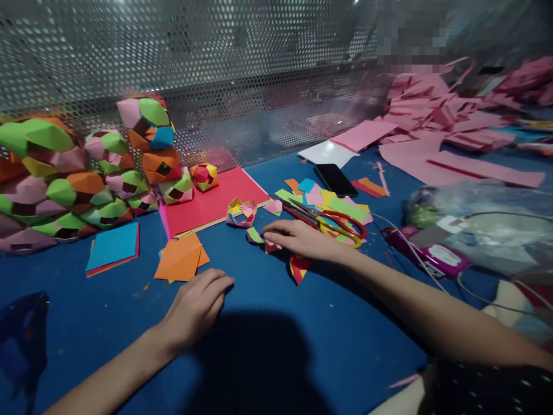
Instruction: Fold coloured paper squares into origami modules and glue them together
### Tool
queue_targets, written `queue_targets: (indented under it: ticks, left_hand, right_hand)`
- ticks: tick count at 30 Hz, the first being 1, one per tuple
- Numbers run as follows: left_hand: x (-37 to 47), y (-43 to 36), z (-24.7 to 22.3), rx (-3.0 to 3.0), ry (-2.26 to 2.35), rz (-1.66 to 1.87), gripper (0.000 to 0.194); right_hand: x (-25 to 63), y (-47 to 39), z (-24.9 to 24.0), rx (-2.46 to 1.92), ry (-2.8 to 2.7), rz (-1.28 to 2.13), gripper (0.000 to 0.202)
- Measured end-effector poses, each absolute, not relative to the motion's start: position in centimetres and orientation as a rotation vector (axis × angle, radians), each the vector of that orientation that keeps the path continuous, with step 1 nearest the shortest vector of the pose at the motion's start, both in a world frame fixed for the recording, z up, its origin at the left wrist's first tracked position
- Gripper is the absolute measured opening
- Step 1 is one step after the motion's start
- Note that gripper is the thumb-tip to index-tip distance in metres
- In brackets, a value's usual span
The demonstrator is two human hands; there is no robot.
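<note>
My left hand (199, 302) rests on the blue table, its fingers bent and close together, just below a small stack of orange paper squares (179, 258); nothing shows in it. My right hand (298, 237) reaches over small folded paper pieces, its fingertips at a pink folded piece (272, 246). Left of those fingertips lies a green folded piece (254, 235). A red and yellow piece (299, 268) is below that hand. Beyond the fingers sits a partly built ring of folded paper (241, 213). Scissors with red and yellow handles (341, 223) lie behind my right hand.
Stacked colourful paper balls (82, 190) stand at the left. Blue squares (113, 249) and red sheets (211, 202) lie nearby. A black phone (335, 180), pink paper (415, 150), a magenta tool (436, 258) with a cable and clear plastic bags (510, 230) occupy the right.
</note>
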State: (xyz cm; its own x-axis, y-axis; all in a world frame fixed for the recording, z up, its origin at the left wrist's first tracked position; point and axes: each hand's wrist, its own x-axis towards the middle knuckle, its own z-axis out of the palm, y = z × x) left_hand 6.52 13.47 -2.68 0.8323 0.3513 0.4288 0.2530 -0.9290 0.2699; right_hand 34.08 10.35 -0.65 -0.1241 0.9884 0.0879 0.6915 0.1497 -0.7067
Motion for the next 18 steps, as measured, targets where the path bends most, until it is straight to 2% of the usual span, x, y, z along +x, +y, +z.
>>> queue_targets:
  ticks: [6,9,11,15,18]
  left_hand:
    - [6.4,12.8,-3.3,2.686,0.437,0.692,0.02]
    - [6.3,12.6,-3.4,2.645,0.44,0.722,0.02]
    - [6.2,12.6,-3.4,2.573,0.496,0.727,0.02]
    - [6.1,12.5,-3.0,2.38,0.708,0.69,0.021]
    - [6.1,12.6,-2.8,2.289,0.814,0.667,0.02]
  right_hand:
    - [32.3,10.6,-1.1,-1.587,-2.081,-0.03,0.031]
    - [31.3,10.7,-1.6,-1.591,-2.217,-0.242,0.022]
    - [30.6,10.5,-1.7,-1.528,-2.232,-0.271,0.02]
    - [30.4,9.7,-0.7,-1.287,-2.239,-0.122,0.016]
    - [31.7,9.6,0.1,-1.35,-2.085,-0.051,0.018]
